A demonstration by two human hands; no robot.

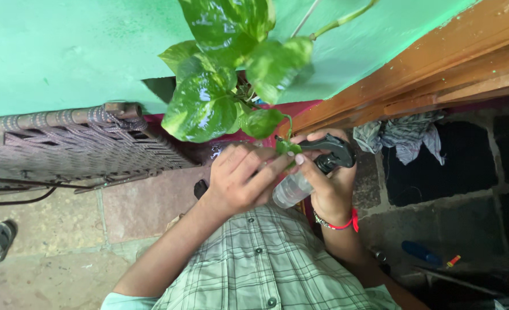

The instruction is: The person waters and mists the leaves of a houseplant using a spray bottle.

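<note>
The right hand gripped a clear spray bottle at three o'clock of the left hand, which pinched a small pothos leaf, and the leaves above looked already wet.

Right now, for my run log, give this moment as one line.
right hand: grips spray bottle | left hand: fingers at its black nozzle | plant: green leaves above hands | sandal: on floor

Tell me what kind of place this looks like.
Probably a house's outdoor entrance or courtyard: a green painted wall, a stone-paved floor, a wooden door frame, and a woven cot beside a leafy potted plant.
</note>
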